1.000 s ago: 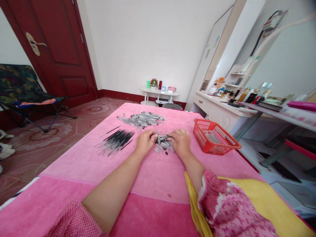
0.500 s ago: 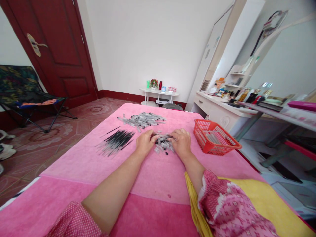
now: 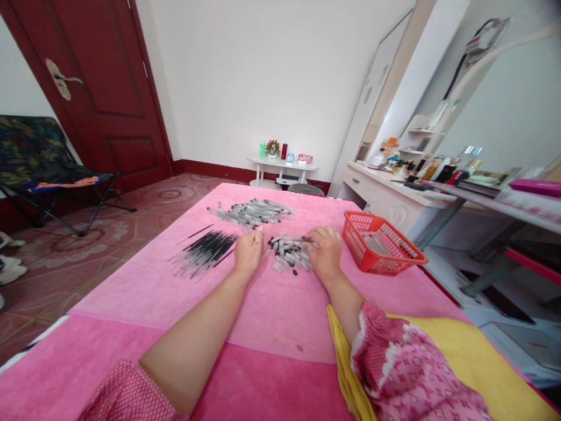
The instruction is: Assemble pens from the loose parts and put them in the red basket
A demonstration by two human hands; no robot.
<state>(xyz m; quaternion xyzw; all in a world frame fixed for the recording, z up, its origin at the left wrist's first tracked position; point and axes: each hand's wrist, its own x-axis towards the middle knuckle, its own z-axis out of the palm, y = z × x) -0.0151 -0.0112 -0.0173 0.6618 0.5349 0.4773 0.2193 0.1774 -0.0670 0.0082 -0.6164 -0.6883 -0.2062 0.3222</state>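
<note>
A small heap of clear and grey pen caps (image 3: 287,252), some with black ends, lies on the pink cloth between my hands. My left hand (image 3: 248,251) is just left of the heap, apart from it, with its fingers drawn together; whatever they may hold is hidden. At the heap's right edge, my right hand (image 3: 325,251) has curled fingers, and a dark-ended cap shows at the fingertips. To the left lies a spread of thin black pen refills (image 3: 210,251). Clear pen barrels (image 3: 258,211) are piled behind, toward the far edge.
An orange-red plastic basket (image 3: 381,245) with clear pen parts inside stands right of my right hand. Yellow cloth (image 3: 447,345) lies under my right sleeve. Beyond the pink-covered table (image 3: 280,327) are a low white stand (image 3: 283,165), a folding chair and a cluttered dresser.
My left hand has moved left, away from the cap heap, uncovering its left side. My right hand stays at the heap's right edge, its fingers slightly shifted.
</note>
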